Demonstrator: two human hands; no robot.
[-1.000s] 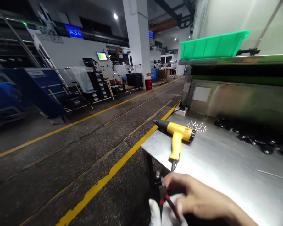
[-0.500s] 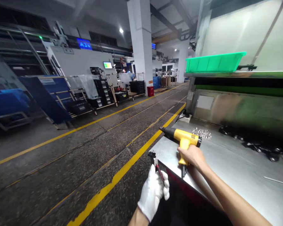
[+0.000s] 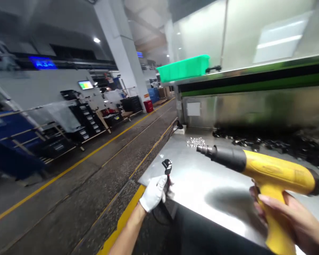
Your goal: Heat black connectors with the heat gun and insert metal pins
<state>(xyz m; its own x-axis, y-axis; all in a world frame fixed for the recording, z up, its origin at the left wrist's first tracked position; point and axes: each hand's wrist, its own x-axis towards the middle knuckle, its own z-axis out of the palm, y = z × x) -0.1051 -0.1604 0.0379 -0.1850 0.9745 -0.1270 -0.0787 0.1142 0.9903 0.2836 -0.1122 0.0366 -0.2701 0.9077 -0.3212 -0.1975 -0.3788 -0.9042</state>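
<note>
On the left, at the near corner of the metal bench (image 3: 186,184), the white-gloved left hand (image 3: 152,194) is closed around a slim tool with red handles (image 3: 168,181); a small black piece (image 3: 166,164) with a shiny part sits at its upper end; farther off, a green bin (image 3: 184,69) rests on the shelf; below it, small silver parts (image 3: 196,142) lie spread on the far left of the bench, with a dark row of black parts (image 3: 255,144) to their right along the back; at the near right, the bare right hand (image 3: 300,216) grips the yellow heat gun (image 3: 279,170) by its handle, nozzle pointing left; the gun is now lifted off the bench, so both hands are occupied; whether the trigger is pressed, I cannot tell.
</note>
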